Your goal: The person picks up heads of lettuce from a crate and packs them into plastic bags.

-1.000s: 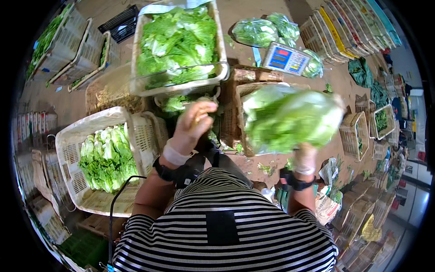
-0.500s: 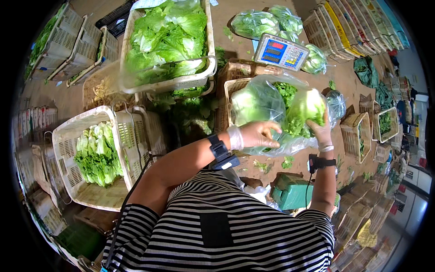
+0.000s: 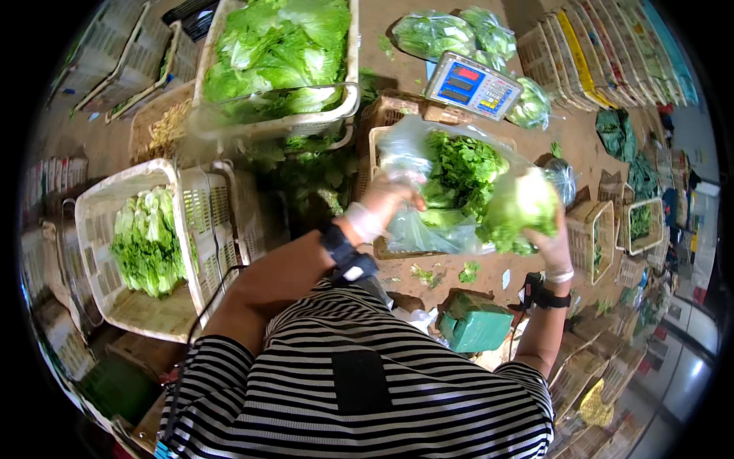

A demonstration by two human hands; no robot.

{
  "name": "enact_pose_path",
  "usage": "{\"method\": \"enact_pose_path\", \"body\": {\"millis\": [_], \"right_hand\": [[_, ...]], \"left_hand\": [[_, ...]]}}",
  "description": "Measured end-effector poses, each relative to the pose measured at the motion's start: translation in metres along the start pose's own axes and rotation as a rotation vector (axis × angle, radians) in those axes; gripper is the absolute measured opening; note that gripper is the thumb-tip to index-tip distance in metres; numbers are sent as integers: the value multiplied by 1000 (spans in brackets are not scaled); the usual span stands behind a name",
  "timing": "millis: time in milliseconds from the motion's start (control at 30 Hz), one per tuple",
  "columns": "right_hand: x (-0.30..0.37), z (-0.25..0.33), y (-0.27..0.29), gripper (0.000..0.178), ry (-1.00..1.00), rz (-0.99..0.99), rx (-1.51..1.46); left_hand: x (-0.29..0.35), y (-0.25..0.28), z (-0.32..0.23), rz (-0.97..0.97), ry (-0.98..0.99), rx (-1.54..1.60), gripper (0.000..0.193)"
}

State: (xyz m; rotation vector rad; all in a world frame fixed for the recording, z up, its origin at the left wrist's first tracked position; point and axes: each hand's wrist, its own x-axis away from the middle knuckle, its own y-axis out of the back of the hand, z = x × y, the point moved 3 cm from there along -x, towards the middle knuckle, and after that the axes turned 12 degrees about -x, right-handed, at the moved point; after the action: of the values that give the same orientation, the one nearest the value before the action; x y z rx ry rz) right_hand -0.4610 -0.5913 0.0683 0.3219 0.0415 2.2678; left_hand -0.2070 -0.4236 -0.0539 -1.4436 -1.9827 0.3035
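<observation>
My right hand, in a thin clear glove, is closed around the base of a leafy lettuce head, held at the right side of an open clear plastic bag. More green lettuce lies inside this bag. At the bag's left edge, my gloved left hand has its fingers curled on the bunched film; motion blurs them somewhat. Bag and lettuce rest on a pale plastic crate, whose inside is mostly hidden.
Beyond the bag stands a digital scale display, with bagged lettuce behind it. A large crate of loose leaves is at the far left. Nearer on the left, another crate holds lettuce. A green box sits close to my body.
My left hand has moved left and drawn the bag's film that way, widening the view of the lettuce inside. My right hand and its lettuce head have shifted slightly nearer me.
</observation>
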Motion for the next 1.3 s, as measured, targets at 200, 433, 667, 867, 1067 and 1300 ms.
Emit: {"method": "enact_pose_path", "body": {"millis": [200, 433, 667, 867, 1067, 1300], "right_hand": [[-90, -46, -103, 73, 344, 593, 1044], [-117, -226, -71, 57, 67, 505, 1154], [-144, -157, -68, 49, -93, -19, 733], [-97, -10, -140, 44, 243, -373, 240], [-50, 105, -296, 31, 733, -376, 429], [-87, 77, -363, 42, 665, -66, 873]], "left_hand": [[51, 0, -68, 255, 107, 204, 60], [45, -62, -34, 398, 7, -4, 19], [114, 54, -83, 156, -446, -1284, 56], [317, 373, -109, -1374, -305, -805, 41], [529, 612, 3, -1719, 1119, -1118, 120], [551, 666, 39, -1384, 884, -908, 108]]}}
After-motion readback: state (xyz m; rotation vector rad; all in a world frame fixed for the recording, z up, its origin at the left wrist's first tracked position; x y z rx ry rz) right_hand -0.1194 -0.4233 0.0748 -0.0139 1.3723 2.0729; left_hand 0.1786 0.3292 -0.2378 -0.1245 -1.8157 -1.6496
